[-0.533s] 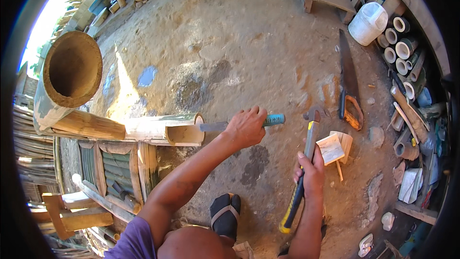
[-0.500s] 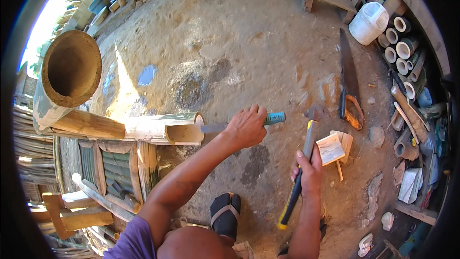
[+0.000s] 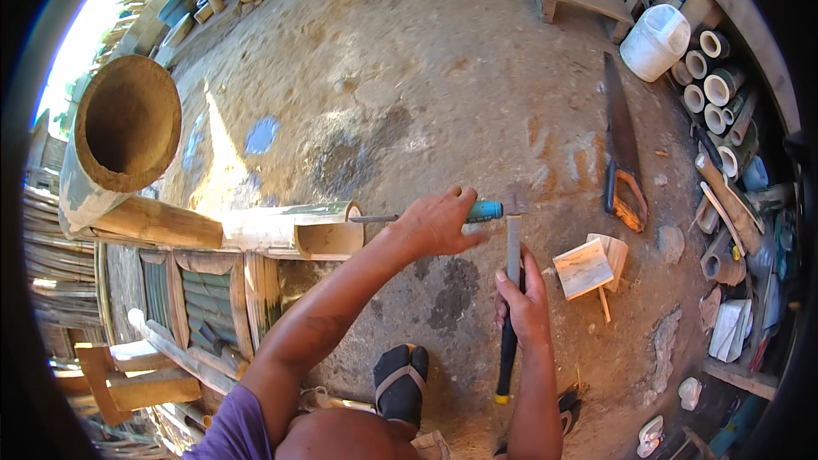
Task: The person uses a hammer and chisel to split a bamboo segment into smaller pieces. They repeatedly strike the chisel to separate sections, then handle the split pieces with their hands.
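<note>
My left hand (image 3: pixel 436 223) grips a chisel with a teal handle (image 3: pixel 486 209); its metal shaft points left into the open end of a split bamboo piece (image 3: pixel 298 228). My right hand (image 3: pixel 521 300) holds a hammer by its black and yellow handle (image 3: pixel 506 356). The hammer head (image 3: pixel 515 201) is blurred and sits right at the butt of the chisel handle. The bamboo piece lies across a wooden frame of bamboo slats (image 3: pixel 200 298).
A large hollow bamboo trunk (image 3: pixel 119 140) stands at the left. A handsaw (image 3: pixel 622 149) lies on the dirt at the right, small wooden blocks (image 3: pixel 590 266) near it. A white bucket (image 3: pixel 654 41) and cut bamboo tubes (image 3: pixel 711 77) line the right side. My sandalled foot (image 3: pixel 400 379) is below.
The hammer has swung up and left, so its head now meets the end of the chisel handle. My left hand stays on the chisel.
</note>
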Available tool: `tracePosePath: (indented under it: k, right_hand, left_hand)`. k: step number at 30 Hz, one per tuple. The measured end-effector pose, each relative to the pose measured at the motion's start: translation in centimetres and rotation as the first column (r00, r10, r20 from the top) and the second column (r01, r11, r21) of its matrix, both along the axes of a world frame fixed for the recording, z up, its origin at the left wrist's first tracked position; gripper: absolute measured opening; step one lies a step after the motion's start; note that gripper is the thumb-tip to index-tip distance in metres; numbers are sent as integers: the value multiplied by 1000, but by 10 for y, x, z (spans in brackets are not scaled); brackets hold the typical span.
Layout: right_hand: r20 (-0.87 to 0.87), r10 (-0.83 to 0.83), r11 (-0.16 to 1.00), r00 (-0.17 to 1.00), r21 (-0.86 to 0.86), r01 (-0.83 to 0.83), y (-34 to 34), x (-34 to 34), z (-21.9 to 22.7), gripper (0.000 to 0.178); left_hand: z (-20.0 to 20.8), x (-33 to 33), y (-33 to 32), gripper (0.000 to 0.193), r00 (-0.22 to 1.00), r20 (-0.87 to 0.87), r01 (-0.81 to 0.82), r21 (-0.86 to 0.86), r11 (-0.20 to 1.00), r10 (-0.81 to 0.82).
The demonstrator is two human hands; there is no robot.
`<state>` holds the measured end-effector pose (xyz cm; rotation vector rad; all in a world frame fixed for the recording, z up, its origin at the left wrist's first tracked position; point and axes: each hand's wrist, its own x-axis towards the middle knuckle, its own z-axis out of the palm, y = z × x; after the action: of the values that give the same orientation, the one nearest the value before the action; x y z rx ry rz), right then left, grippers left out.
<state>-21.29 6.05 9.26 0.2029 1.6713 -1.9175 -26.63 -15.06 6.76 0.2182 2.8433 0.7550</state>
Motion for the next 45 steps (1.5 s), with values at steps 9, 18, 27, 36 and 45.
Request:
tracePosePath:
  k: [9, 18, 27, 36, 45]
  right_hand:
    - [-185, 67, 958, 980, 285, -11, -6, 6, -14, 57]
    - [-260, 40, 961, 965, 276, 34, -8, 8, -33, 59]
    - [-263, 44, 956, 964, 291, 35, -10, 6, -35, 60]
    - [-236, 40, 960, 971, 277, 27, -10, 5, -29, 61]
    - [-255, 47, 959, 966, 282, 28, -10, 6, -36, 61]
  left_hand:
    - [-29, -6, 1, 21, 981, -189, -79, -245, 966, 32]
    - [-43, 6, 4, 28, 889, -457, -114, -174, 978, 22]
    - [-40, 0, 4, 15, 962, -267, -113, -222, 968, 51]
    - [-37, -1, 4, 13, 964, -260, -112, -235, 966, 48]
    - [-34, -1, 5, 13, 974, -223, -105, -245, 964, 50]
